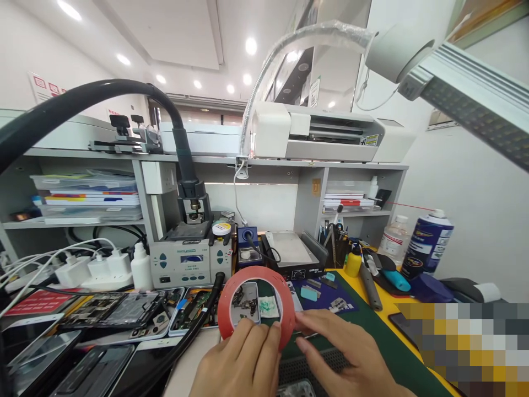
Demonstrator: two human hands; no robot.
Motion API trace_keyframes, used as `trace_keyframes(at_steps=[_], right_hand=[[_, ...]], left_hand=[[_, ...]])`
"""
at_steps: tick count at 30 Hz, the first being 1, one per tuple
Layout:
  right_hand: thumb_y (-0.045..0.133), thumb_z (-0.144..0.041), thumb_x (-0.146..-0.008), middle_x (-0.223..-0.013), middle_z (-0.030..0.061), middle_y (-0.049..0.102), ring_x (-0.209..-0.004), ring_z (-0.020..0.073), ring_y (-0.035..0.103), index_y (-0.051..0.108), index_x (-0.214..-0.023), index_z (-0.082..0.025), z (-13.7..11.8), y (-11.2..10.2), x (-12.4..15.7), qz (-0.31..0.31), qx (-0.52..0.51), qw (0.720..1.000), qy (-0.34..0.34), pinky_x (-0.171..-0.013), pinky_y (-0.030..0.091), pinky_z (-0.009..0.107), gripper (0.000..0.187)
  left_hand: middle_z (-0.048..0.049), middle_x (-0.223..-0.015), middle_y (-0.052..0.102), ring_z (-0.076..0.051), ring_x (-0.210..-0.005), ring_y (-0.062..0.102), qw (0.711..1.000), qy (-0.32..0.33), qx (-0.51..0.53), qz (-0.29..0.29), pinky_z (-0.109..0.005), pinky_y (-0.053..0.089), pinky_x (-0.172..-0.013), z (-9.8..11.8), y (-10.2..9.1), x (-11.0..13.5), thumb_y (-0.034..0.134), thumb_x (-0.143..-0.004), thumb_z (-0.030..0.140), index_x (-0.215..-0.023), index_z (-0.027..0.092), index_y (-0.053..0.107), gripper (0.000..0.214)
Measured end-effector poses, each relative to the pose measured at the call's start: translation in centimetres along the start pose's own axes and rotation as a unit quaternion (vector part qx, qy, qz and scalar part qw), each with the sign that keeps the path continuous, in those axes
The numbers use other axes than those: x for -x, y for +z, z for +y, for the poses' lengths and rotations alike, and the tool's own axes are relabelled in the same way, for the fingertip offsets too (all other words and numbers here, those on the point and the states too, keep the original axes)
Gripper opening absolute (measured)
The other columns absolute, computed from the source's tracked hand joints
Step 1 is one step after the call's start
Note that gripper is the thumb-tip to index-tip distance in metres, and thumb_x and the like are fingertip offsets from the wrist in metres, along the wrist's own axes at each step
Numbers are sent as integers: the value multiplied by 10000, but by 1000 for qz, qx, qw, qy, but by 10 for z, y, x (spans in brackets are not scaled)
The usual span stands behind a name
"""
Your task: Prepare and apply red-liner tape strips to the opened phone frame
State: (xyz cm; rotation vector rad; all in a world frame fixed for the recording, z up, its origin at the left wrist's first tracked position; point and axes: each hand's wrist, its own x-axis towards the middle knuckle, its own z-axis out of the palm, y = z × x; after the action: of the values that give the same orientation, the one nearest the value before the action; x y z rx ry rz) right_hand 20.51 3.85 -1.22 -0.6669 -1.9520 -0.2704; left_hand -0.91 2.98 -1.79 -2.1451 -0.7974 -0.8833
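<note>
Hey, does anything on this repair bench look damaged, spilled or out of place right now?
No spill shows. Opened phones lie with their insides bare, left of the red tape roll held upright by left hand and right hand.

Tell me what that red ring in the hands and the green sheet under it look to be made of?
The red ring looks like a roll of thin glossy plastic adhesive tape, judging by its shiny, slightly see-through edge. The green sheet seems a matte rubbery work mat: flat, dull, no glare. Both hands, left hand and right hand, grip the roll.
</note>
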Motion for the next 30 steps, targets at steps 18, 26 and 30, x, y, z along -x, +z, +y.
trace_keyframes(at_steps=[18,26,30], right_hand=[[568,-21,-865,-906,65,706,-867,194,693,625,-1005,-205,0,3,-1,-52,-115,991,50,-737,590,274,238],[548,-22,-855,-891,58,680,-853,177,682,620,-953,-193,-2,1,-3,-67,-137,985,83,-741,562,260,210],[544,-23,-857,-910,51,673,-848,163,675,612,-938,-197,-5,-2,-5,-78,-153,980,104,-755,558,239,203]], left_hand=[[-66,-886,762,-235,-726,726,998,-34,45,-4,-313,607,-498,3,4,4,550,-881,113,-1092,110,625,224],[-44,-860,729,-222,-688,725,993,-70,84,-44,-308,595,-456,4,2,2,546,-889,138,-1195,150,577,308],[-37,-867,704,-207,-699,722,986,-80,125,-72,-287,602,-480,4,3,5,565,-887,127,-1264,191,554,383]])
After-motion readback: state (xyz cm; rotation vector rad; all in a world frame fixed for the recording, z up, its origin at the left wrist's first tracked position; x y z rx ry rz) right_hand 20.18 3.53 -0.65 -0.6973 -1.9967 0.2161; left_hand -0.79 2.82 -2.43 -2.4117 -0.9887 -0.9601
